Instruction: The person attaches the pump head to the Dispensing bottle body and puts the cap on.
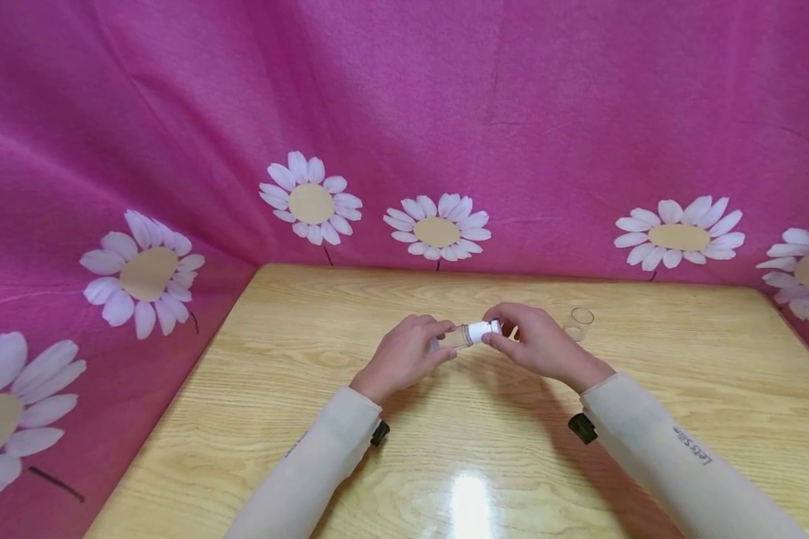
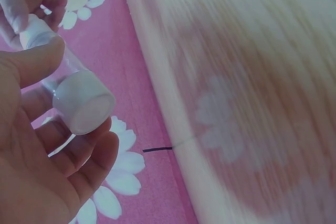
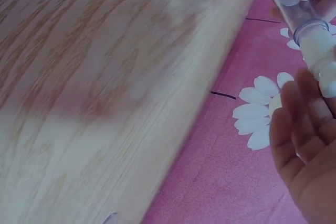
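Observation:
Above the table, a small clear bottle with a white upper section is held nearly sideways between both hands. My left hand grips its clear lower end between thumb and fingers. In the left wrist view, a white bottom part shows at that end. The white top points right, and my right hand pinches it between thumb and fingertips. Seen from the right wrist, the bottle has a clear ring around its middle, and the right hand's other fingers curve loosely below the white top.
A clear cylindrical cap lies on the wooden table just beyond the right hand. Pink cloth printed with white daisies hangs along the back and left sides of the table. Each wrist wears a dark camera.

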Action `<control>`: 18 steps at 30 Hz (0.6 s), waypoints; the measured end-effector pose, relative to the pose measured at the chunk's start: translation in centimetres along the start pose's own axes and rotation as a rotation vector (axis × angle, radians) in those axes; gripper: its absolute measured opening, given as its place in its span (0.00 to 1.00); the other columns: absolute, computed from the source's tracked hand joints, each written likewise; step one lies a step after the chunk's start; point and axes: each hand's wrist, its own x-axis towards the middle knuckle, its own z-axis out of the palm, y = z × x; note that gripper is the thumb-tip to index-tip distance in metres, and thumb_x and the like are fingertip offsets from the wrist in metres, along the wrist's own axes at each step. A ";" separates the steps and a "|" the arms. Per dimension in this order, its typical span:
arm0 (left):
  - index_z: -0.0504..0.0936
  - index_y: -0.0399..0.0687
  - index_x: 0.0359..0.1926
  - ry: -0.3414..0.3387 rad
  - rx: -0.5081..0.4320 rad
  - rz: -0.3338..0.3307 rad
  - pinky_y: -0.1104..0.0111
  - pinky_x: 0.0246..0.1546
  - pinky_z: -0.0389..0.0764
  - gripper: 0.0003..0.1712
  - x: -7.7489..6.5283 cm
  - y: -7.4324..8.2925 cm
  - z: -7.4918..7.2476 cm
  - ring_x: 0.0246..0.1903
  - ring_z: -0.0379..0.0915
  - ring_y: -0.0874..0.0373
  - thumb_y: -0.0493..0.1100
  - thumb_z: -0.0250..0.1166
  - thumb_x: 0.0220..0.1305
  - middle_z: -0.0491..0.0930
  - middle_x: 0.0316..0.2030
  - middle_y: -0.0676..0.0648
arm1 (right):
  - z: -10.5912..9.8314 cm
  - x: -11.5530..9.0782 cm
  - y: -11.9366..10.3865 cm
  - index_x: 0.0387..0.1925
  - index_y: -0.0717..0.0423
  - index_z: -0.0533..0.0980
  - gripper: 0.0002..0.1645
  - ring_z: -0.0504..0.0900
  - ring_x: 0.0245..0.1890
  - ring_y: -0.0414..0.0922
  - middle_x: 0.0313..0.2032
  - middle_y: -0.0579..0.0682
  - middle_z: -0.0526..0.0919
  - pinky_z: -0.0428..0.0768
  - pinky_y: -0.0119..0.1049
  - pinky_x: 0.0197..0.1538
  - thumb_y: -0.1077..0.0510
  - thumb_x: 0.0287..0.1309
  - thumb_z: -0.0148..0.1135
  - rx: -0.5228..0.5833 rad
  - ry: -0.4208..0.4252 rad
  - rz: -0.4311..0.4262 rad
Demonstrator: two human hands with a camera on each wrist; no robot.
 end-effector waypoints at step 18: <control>0.81 0.53 0.60 -0.004 -0.006 -0.008 0.65 0.44 0.78 0.24 0.2 -0.3 0.4 0.44 0.75 0.56 0.52 0.67 0.65 0.85 0.46 0.49 | -0.6 -0.3 0.3 0.60 0.60 0.72 0.28 0.80 0.39 0.46 0.46 0.55 0.82 0.77 0.39 0.39 0.47 0.66 0.61 -0.038 -0.072 0.087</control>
